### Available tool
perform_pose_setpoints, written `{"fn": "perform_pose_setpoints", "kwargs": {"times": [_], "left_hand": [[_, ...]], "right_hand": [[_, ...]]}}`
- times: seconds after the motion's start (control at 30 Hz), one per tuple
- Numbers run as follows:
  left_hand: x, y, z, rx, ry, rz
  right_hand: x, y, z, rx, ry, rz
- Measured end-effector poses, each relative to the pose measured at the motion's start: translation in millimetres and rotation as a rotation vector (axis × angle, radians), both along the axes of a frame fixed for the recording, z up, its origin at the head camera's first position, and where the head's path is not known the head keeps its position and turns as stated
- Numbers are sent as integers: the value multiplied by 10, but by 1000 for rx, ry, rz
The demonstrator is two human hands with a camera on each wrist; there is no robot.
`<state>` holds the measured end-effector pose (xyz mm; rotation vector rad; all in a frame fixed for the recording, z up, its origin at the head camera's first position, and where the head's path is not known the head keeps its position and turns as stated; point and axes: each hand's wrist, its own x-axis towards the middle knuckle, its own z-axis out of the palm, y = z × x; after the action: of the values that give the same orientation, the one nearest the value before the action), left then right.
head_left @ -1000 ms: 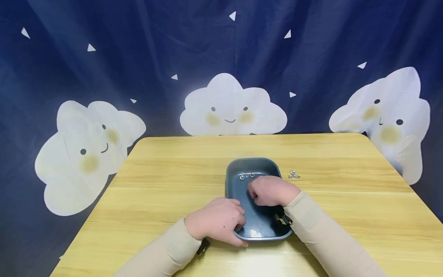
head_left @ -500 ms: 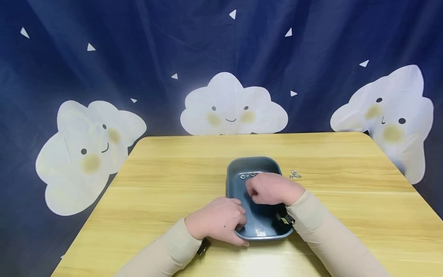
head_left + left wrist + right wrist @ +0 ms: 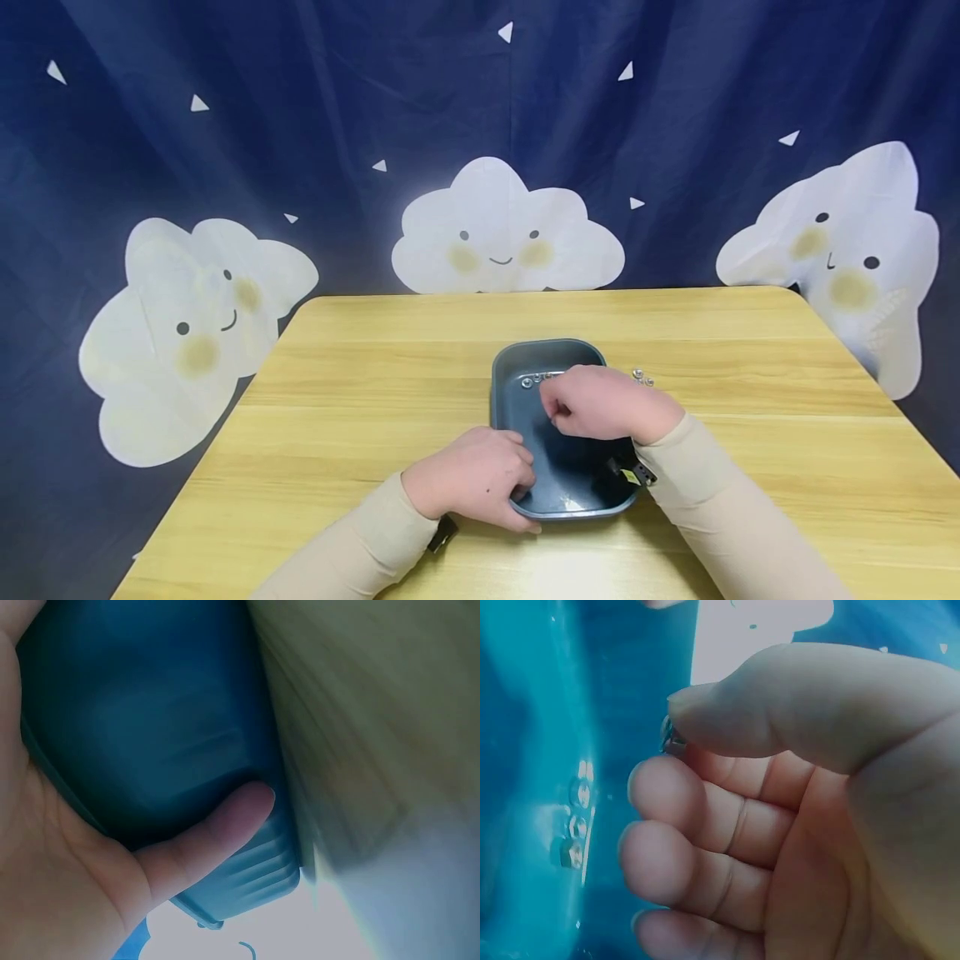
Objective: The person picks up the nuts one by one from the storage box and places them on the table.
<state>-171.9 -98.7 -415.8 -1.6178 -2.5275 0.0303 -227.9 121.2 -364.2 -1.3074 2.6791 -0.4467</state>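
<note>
A dark blue rectangular tray point(image 3: 562, 492) lies on the table. My left hand point(image 3: 480, 477) grips its near left corner, fingers over the rim and inside; in the left wrist view the thumb point(image 3: 225, 829) lies along the outer wall. Over the tray's right side, my right hand point(image 3: 600, 404) has its fingers curled. Between thumb and forefinger it pinches a small metal nut point(image 3: 669, 735), mostly covered by the thumb in the right wrist view. Several shiny nuts point(image 3: 527, 382) sit in a row at the tray's far end, the hand partly overlapping them.
Several more nuts point(image 3: 638, 374) form a small cluster on the wooden table point(image 3: 360, 375), just right of the tray and partly behind my right hand. A dark blue curtain point(image 3: 322, 125) with white clouds hangs behind the table's far edge.
My right hand has shifted a little right and away from me over the tray, now overlapping part of the table cluster. The left hand and tray hold nearly still.
</note>
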Motion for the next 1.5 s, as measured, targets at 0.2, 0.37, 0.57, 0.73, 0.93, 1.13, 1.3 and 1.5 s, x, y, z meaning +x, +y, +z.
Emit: {"fn": "perform_pose_setpoints", "kwargs": {"times": [0.2, 0.37, 0.57, 0.73, 0.93, 1.13, 1.3, 1.5], "left_hand": [[5, -2, -18, 1, -9, 9], [12, 3, -15, -13, -11, 22], [21, 16, -4, -22, -23, 27], [18, 18, -15, -15, -17, 18], [13, 7, -23, -12, -15, 23], [20, -4, -22, 2, -10, 24], [13, 0, -28, 3, -7, 21], [13, 3, -7, -12, -20, 28]], "right_hand": [[-56, 59, -3, -8, -18, -26], [-107, 89, -32, -6, -29, -36], [-171, 155, -64, -1, -29, -45], [-189, 183, -49, -12, -38, -47], [-188, 162, -43, 4, -30, -62], [-181, 86, -142, 91, 23, -127], [-182, 27, -260, 164, 68, -140], [-176, 26, -251, 125, 81, -143]]}}
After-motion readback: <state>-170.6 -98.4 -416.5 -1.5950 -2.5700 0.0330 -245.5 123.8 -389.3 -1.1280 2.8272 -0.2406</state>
